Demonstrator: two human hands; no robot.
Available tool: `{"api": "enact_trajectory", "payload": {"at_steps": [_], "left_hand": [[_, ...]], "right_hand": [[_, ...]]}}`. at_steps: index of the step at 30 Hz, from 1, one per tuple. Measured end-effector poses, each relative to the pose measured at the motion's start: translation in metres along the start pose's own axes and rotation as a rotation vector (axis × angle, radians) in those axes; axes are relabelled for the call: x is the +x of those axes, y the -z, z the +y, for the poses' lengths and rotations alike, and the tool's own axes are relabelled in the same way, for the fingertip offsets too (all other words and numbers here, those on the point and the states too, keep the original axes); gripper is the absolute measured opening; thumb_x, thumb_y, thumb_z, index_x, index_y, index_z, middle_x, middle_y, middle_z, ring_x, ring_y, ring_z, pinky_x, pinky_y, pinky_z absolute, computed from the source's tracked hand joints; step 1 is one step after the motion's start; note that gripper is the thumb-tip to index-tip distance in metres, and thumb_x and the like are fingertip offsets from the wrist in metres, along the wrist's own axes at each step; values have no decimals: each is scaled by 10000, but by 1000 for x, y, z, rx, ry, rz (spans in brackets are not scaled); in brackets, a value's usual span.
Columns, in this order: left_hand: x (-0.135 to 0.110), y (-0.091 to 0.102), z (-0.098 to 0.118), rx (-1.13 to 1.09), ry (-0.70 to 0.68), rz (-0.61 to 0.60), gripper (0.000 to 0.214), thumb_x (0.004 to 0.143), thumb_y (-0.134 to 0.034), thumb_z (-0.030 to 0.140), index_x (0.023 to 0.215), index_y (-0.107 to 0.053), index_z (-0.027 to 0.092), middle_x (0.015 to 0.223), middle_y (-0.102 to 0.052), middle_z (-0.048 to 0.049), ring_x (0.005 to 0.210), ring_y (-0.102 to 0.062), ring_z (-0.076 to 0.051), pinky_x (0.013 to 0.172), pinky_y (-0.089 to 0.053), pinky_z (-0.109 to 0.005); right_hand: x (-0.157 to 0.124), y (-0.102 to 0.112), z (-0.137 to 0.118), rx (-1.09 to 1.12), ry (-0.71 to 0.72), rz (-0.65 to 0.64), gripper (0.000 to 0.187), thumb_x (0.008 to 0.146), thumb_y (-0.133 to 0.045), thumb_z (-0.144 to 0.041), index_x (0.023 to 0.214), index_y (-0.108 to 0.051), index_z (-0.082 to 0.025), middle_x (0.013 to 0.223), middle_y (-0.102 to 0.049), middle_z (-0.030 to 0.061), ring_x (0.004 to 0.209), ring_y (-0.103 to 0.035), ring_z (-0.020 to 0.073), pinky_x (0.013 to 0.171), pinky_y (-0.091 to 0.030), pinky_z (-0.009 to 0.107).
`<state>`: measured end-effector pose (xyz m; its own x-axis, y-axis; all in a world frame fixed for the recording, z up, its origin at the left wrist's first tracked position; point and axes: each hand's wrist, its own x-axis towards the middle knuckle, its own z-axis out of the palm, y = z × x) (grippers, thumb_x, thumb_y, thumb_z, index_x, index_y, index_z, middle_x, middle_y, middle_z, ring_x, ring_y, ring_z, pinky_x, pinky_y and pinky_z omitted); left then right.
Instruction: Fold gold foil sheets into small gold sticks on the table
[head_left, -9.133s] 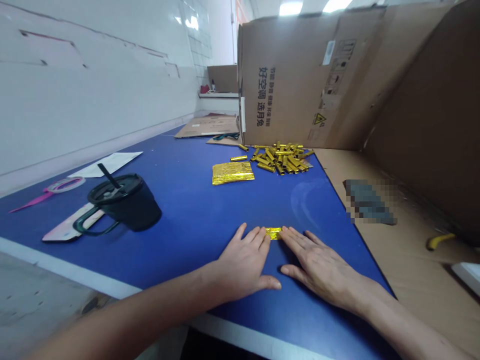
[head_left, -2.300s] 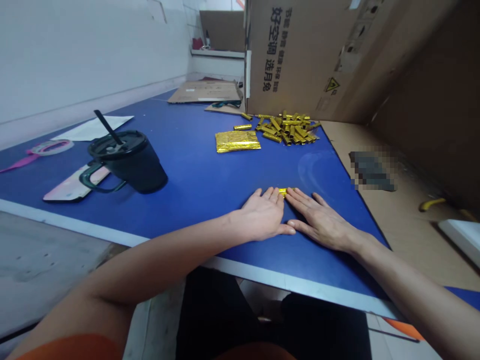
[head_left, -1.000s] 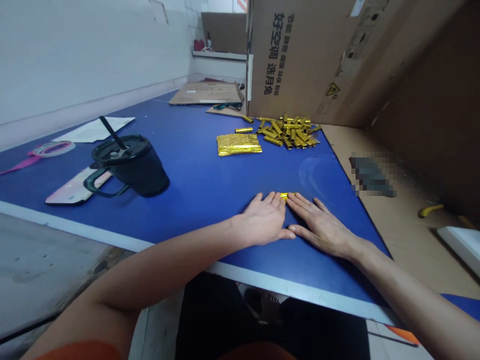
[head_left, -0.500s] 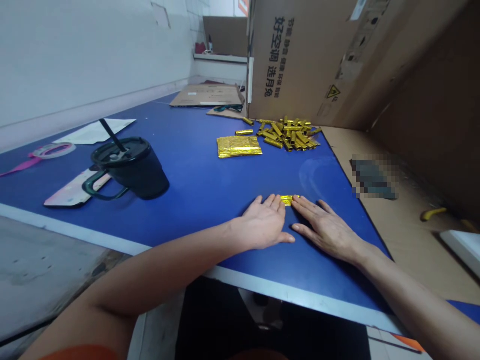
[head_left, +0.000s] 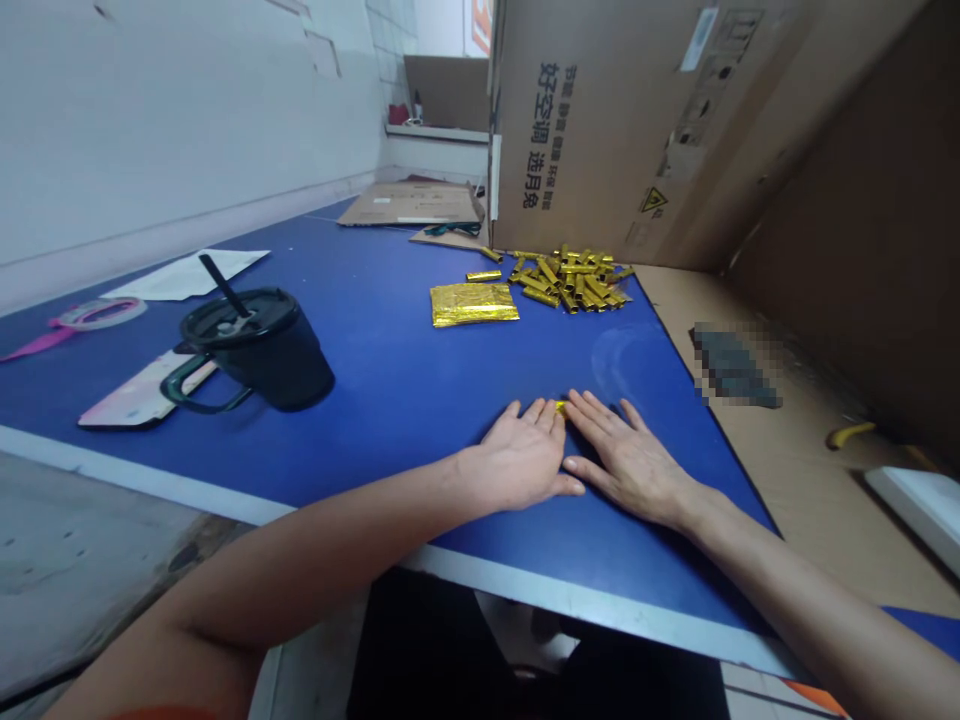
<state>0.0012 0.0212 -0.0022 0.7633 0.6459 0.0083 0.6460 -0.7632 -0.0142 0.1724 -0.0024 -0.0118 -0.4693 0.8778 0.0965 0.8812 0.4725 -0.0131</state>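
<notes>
My left hand [head_left: 523, 455] lies flat on the blue table [head_left: 390, 350], palm down, with its fingers stretched out. Beside it my right hand [head_left: 621, 455] is also flat, its fingers reaching forward and its thumb apart. Under the fingertips of both hands is a piece of gold foil [head_left: 560, 406]; just a sliver shows between them, and the rest is hidden. Farther back lies a flat stack of gold foil sheets [head_left: 474, 304]. A heap of rolled gold foil tubes [head_left: 574, 280] sits behind it to the right, with one loose tube [head_left: 484, 276] near the stack.
On the left stands a dark lidded mug [head_left: 259, 345] with a straw, next to a phone [head_left: 135, 395]. Behind these are a roll of tape [head_left: 101, 313] and a white paper [head_left: 195, 274]. A large cardboard box [head_left: 600, 130] rises at the back right. Flat cardboard [head_left: 750, 440] covers the right side.
My right hand has come closer to my left, and less of the gold foil shows between them. The whole view has shifted slightly.
</notes>
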Motion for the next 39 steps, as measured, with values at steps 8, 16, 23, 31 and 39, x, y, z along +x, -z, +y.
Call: {"api": "enact_trajectory", "payload": {"at_steps": [8, 16, 23, 31, 39], "left_hand": [[-2, 0, -1, 20, -1, 17, 769, 740, -330, 601, 1236, -311, 14, 1287, -308, -216, 1192, -271, -284, 940, -232, -416], [0, -5, -4, 47, -19, 18, 782, 726, -313, 632, 1211, -355, 21, 1279, -322, -217, 1190, -273, -290, 938, -225, -437], [1, -4, -2, 34, 3, -8, 808, 716, -342, 630, 1241, -313, 16, 1290, -301, -216, 1191, -269, -298, 947, -214, -435], [-1, -2, -3, 24, -10, -8, 796, 720, -342, 625, 1231, -321, 14, 1289, -299, -222, 1199, -253, -301, 944, -202, -450], [3, 0, -13, -18, 4, -15, 761, 730, -313, 625, 1234, -298, 55, 1312, -266, -207, 1213, -226, -285, 949, -178, -458]], "right_hand": [[-4, 2, 11, -64, -85, -51, 644, 814, -209, -542, 1299, -246, -121, 1347, -250, 126, 1232, -205, 224, 973, -168, 490], [-4, 4, 14, -61, -106, -69, 632, 809, -201, -553, 1299, -248, -158, 1349, -254, 98, 1231, -205, 236, 960, -149, 530], [8, 16, -2, 5, -11, -131, 683, 790, -207, -580, 1310, -217, -138, 1362, -216, 109, 1242, -170, 228, 972, -144, 510], [5, 2, 8, 6, -18, -110, 660, 808, -191, -557, 1315, -200, -134, 1368, -193, 102, 1248, -145, 201, 987, -155, 469], [-1, 2, 6, -23, -71, -84, 670, 806, -214, -551, 1302, -236, -100, 1354, -222, 126, 1240, -179, 217, 986, -147, 479]]}}
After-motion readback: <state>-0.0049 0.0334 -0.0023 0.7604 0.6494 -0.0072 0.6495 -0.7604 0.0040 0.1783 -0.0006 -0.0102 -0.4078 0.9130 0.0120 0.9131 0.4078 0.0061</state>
